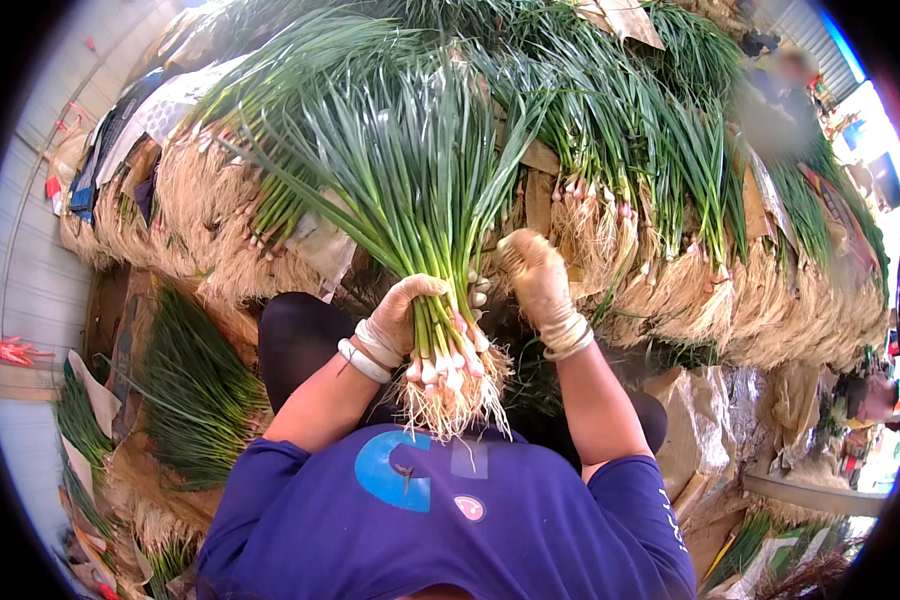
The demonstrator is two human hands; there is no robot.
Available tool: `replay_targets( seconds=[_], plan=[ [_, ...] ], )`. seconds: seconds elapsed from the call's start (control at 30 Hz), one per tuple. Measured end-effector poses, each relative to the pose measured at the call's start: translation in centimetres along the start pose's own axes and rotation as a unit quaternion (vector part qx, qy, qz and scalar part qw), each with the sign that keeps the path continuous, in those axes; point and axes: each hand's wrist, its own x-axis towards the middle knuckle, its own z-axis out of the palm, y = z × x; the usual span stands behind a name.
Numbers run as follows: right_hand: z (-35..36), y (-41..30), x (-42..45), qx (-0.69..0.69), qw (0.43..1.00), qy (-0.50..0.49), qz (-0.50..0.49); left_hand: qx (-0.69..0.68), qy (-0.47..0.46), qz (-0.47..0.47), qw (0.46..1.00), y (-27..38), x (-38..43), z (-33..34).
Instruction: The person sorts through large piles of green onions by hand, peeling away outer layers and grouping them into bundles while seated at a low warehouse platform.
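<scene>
My left hand, in a pale thin glove, is wrapped around a large bunch of green onions. The thumb crosses the front of the stems, and the fingertips show at the bunch's right side. White-pink bulbs and stringy roots hang below the grip, over my shirt; the leaves fan out away from me. Just right of the bunch is my gloved right hand, fingers curled and apart from the stems. Whether anything is pinched in it cannot be told. Pale bands circle the right glove's cuff.
Before me lies a wide heap of green onions, roots towards me, with cardboard pieces among them. Another pile lies at my left. Brown wrapping is at my right. A blurred person is at the far right.
</scene>
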Motion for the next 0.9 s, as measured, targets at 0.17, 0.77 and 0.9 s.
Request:
replay_targets(
  seconds=[0.17, 0.77, 0.9],
  plan=[
    [0.3, 2.9, 2.0, 0.413, 0.868, -0.055, 0.272, 0.047, 0.076, 0.069, 0.994, -0.8, 0.1, 0.9],
    [4.6, 3.1, -5.8, 0.082, 0.949, -0.284, -0.113, 0.029, 0.024, 0.083, 0.996, -0.6, 0.4, 1.1],
    [-1.1, 0.1, -0.8, -0.079, 0.995, -0.041, -0.048, 0.034, 0.019, 0.023, 0.999, -1.0, 0.1, -0.7]
  ],
)
